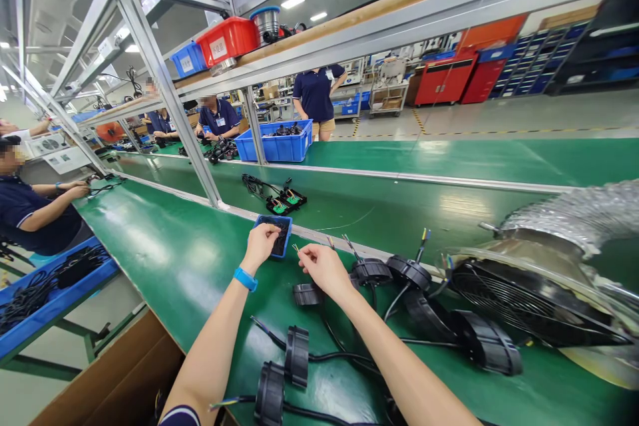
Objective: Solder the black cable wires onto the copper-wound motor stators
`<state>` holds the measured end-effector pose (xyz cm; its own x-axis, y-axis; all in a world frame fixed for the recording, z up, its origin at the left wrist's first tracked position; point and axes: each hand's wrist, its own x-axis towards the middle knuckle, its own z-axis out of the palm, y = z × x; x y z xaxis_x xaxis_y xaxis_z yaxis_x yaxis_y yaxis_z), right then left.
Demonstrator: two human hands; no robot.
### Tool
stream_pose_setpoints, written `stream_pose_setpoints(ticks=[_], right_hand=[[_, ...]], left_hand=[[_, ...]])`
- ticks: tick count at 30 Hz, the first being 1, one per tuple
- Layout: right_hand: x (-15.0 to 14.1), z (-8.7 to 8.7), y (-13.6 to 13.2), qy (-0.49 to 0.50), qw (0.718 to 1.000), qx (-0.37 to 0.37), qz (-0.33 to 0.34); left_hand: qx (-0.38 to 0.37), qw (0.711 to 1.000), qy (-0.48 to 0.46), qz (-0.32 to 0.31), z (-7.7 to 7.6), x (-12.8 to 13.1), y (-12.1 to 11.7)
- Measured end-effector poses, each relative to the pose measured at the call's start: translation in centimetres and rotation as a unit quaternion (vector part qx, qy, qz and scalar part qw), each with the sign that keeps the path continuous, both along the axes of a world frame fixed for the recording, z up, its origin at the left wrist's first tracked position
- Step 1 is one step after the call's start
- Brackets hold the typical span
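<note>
My left hand (260, 243), with a blue band on its wrist, reaches over a small blue bin (289, 234) of small black parts (281, 241). Its thumb and fingers are pinched together; whatever lies between them is too small to make out. Just right of the bin, my right hand (323, 269) pinches a cable's stripped wire ends (295, 248). A black round cap (305, 294) sits below that hand. More black caps with cables lie around my forearms, among them one cap (297, 355) and another cap (270, 394) at the front.
A fan (529, 293) with a silver duct (564, 213) stands at right. Green circuit boards with cables (285, 201) lie on the middle belt. A metal post (170, 80) rises ahead, carrying a shelf. A large blue crate (274, 146) stands beyond; co-workers sit at left.
</note>
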<state>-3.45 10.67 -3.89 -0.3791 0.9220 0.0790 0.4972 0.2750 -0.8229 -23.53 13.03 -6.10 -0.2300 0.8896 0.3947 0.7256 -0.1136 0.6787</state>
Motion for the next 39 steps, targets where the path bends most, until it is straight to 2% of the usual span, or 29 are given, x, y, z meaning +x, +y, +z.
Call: stream_pose_setpoints(ticks=[13,24,35,39], right_hand=[[0.0,-0.5,0.3,0.033,0.999,-0.015,-0.007],[-0.1,-0.4,0.2,0.029,0.999,-0.021,-0.005],[0.0,-0.6,0.4,0.029,0.999,-0.025,-0.002],[0.0,-0.6,0.4,0.030,0.999,-0.028,-0.002]], left_hand=[[0.020,0.999,0.025,-0.019,-0.1,-0.1,-0.2],[0.012,0.998,-0.049,-0.022,-0.2,0.0,0.0],[0.015,0.993,-0.116,-0.017,0.5,0.1,-0.2],[0.003,0.983,-0.177,-0.043,1.3,0.6,-0.6]])
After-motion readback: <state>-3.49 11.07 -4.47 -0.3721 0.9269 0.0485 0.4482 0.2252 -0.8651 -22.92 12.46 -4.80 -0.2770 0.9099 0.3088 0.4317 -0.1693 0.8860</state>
